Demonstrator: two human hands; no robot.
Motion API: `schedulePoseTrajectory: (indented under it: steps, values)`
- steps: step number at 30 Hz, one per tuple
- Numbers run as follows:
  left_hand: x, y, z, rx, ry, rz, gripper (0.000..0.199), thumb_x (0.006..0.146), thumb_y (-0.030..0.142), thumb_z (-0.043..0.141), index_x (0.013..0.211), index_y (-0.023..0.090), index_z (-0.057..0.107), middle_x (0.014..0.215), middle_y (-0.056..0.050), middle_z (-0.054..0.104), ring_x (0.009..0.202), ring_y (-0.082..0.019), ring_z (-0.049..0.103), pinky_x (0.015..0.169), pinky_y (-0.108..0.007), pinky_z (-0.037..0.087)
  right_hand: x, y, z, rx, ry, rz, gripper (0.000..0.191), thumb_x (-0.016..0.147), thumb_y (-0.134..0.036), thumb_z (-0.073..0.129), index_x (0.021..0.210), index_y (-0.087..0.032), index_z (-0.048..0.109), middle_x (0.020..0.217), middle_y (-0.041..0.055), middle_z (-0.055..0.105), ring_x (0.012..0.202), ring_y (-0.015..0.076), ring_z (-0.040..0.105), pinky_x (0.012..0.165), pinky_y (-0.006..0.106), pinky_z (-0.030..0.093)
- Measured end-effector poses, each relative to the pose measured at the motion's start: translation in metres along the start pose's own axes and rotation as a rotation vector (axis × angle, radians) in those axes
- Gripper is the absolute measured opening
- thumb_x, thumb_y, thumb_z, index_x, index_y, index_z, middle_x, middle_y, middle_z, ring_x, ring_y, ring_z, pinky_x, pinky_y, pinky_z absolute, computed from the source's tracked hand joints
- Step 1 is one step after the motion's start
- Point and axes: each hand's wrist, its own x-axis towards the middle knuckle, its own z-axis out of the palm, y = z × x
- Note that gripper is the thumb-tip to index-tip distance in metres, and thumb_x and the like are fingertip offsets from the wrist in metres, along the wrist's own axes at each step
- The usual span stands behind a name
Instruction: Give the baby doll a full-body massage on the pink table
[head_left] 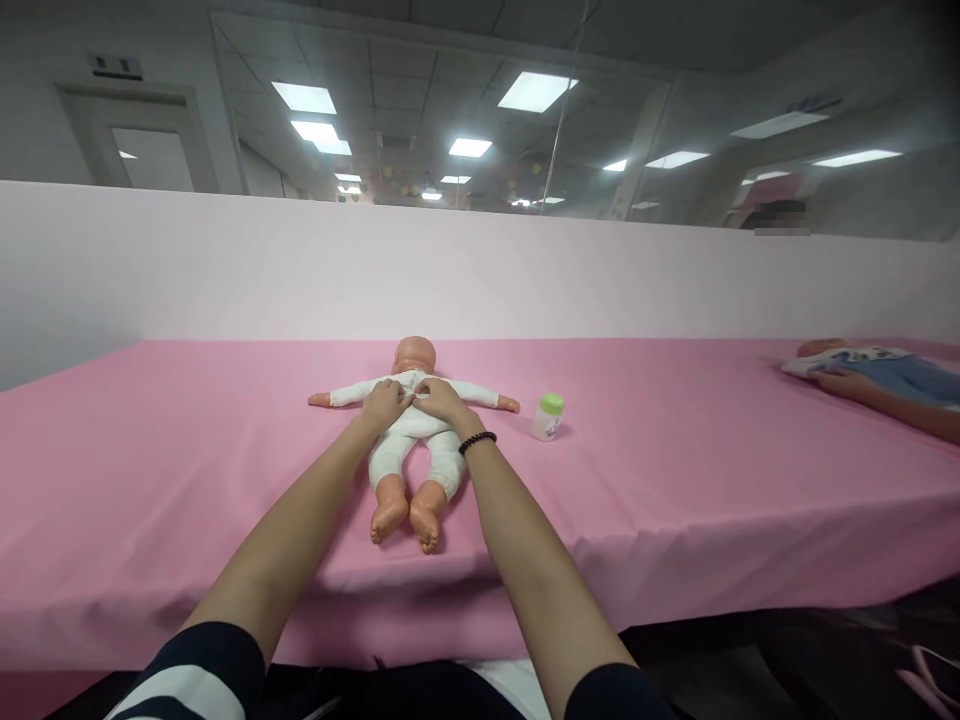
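Observation:
A baby doll (415, 354) lies on its back, with its arms spread wide and its bare feet toward me. It wears a white long-sleeved suit (420, 424). On the doll's chest, my left hand (385, 402) and my right hand (442, 400) meet near the middle of the suit front. The fingers of both hands are bent and pinch the white cloth there, though the exact grip is small and partly hidden. A dark beaded bracelet (478, 442) circles my right wrist. To the right of the doll stands a small clear bottle (548, 420) with a green lid.
A pink cloth (675, 450) covers the long table, its front edge hanging down. Behind it rises a low white partition (450, 265) with glass above. At the far right, another person's arm (877, 392) reaches to a second doll in blue and white clothes (926, 378).

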Motion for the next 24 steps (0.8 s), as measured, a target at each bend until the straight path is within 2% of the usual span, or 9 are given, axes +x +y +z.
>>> schedulePoseTrajectory:
  steps: [4,9,12,14,17,19,21,24]
  values:
    - [0.001,-0.016,-0.003,-0.166,-0.058,0.117,0.032,0.099,0.040,0.054,0.101,0.013,0.072,0.108,-0.014,0.075,0.098,-0.026,0.066,0.093,-0.037,0.049,0.000,-0.005,0.000,-0.024,-0.045,0.055,0.011,0.088,-0.026,0.064,0.081,-0.018,0.066,0.087,0.0061,0.072,0.081,0.0195,0.061,0.073,0.029,0.042]
    - [0.007,-0.005,0.003,-0.117,-0.014,0.075,0.022,0.098,0.028,0.053,0.091,0.014,0.068,0.101,-0.015,0.074,0.094,-0.025,0.062,0.089,-0.036,0.048,0.014,0.003,0.016,-0.143,0.032,0.073,0.014,0.088,-0.018,0.061,0.075,-0.015,0.065,0.083,0.0083,0.071,0.078,0.0188,0.060,0.072,0.029,0.041]
    - [0.005,0.000,0.003,-0.073,0.061,0.113,0.015,0.095,0.022,0.053,0.090,0.016,0.065,0.105,-0.016,0.071,0.105,-0.029,0.062,0.094,-0.038,0.048,0.015,0.011,0.015,-0.024,0.080,0.022,0.011,0.087,-0.017,0.061,0.077,-0.015,0.066,0.086,0.0061,0.072,0.082,0.0169,0.061,0.075,0.027,0.043]
    - [-0.001,0.000,0.000,-0.096,0.097,0.174,0.012,0.093,0.019,0.052,0.094,0.017,0.064,0.105,-0.014,0.070,0.106,-0.028,0.062,0.093,-0.038,0.048,0.011,0.015,0.005,0.135,0.035,0.004,0.005,0.085,-0.016,0.064,0.086,-0.014,0.068,0.092,0.0046,0.073,0.085,0.0153,0.062,0.077,0.025,0.045]
    - [-0.009,-0.001,-0.008,-0.221,0.029,0.226,0.011,0.093,0.026,0.055,0.087,0.018,0.062,0.091,-0.007,0.070,0.087,-0.023,0.062,0.080,-0.034,0.048,0.002,0.018,-0.015,0.290,-0.186,0.023,0.015,0.082,-0.014,0.065,0.095,-0.013,0.072,0.099,0.0058,0.074,0.089,0.0150,0.064,0.081,0.025,0.047]
    - [-0.012,-0.001,-0.011,-0.311,-0.054,0.203,0.014,0.091,0.029,0.058,0.083,0.018,0.062,0.085,-0.005,0.070,0.080,-0.020,0.061,0.074,-0.031,0.046,-0.001,0.018,-0.021,0.280,-0.274,0.037,0.015,0.081,-0.016,0.068,0.094,-0.013,0.074,0.103,0.0065,0.075,0.092,0.0162,0.064,0.082,0.025,0.047]
    - [-0.010,-0.001,-0.010,-0.341,-0.111,0.174,0.012,0.088,0.027,0.061,0.081,0.017,0.063,0.086,-0.005,0.071,0.081,-0.019,0.060,0.074,-0.029,0.045,-0.001,0.017,-0.019,0.224,-0.265,0.048,0.015,0.079,-0.018,0.071,0.093,-0.015,0.074,0.104,0.0055,0.075,0.092,0.0169,0.064,0.081,0.025,0.047]
    - [-0.004,0.002,-0.005,-0.268,-0.145,0.159,0.011,0.086,0.024,0.063,0.077,0.017,0.062,0.084,-0.006,0.071,0.079,-0.019,0.058,0.076,-0.030,0.044,0.002,0.015,-0.006,0.129,-0.212,0.074,0.011,0.076,-0.016,0.068,0.087,-0.016,0.071,0.090,0.0025,0.072,0.082,0.0160,0.061,0.074,0.026,0.045]
